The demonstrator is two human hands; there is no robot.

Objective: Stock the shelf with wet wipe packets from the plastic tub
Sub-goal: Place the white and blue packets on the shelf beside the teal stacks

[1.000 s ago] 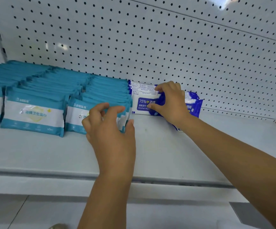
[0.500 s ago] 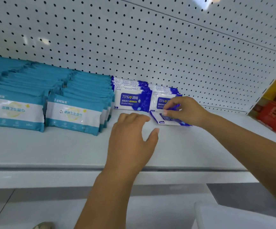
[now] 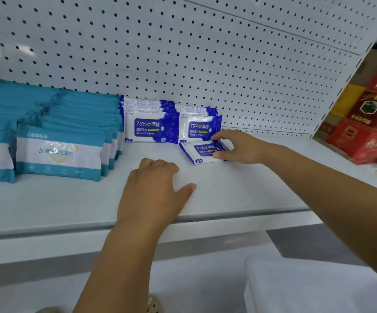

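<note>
On the white shelf (image 3: 239, 190), two rows of blue-and-white alcohol wipe packets stand upright against the pegboard, one row (image 3: 148, 125) on the left and one row (image 3: 200, 123) on the right. In front of the right row a single alcohol wipe packet (image 3: 200, 152) lies flat, and my right hand (image 3: 239, 146) pinches its right end between thumb and fingers. My left hand (image 3: 153, 193) rests palm down on the shelf near the front edge, holding nothing. The white plastic tub (image 3: 318, 288) shows at the bottom right, below the shelf.
Rows of teal-and-white wipe packets (image 3: 58, 152) fill the shelf's left side. Red and yellow boxes (image 3: 368, 123) sit past the pegboard's right end. Bare shelf surface lies to the right of the blue packets.
My left hand left the teal packets and came down flat on the shelf. My right hand moved from the standing blue packets to the one lying flat. The view shifted right.
</note>
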